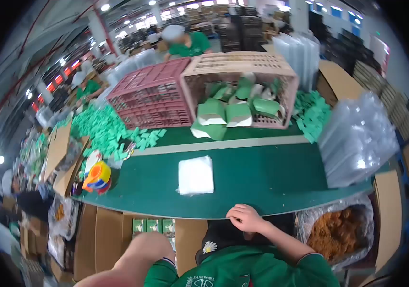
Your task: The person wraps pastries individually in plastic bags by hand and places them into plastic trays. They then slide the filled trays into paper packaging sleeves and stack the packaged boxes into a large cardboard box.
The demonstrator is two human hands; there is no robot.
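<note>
My right hand (245, 218) is at the near edge of the green worktable (261, 177), its fingers curled in and nothing visible in them. Only my bent left arm (149, 248) shows at the lower left; the hand itself is out of view. Beyond my right hand, toward the left, a flat white stack in clear film (196, 175) lies on the table. Green-and-white cartons (226, 112) lie in a pale crate (240, 62) turned on its side at the back.
A maroon crate (152, 93) stands beside green foam-like pieces (99, 126). Coloured tape rolls (98, 177) sit at the left edge, clear plastic sleeves (357, 138) at the right. Below are an open cardboard box (109, 239) and a lined container of brown material (336, 234). Co-workers (190, 44) stand behind.
</note>
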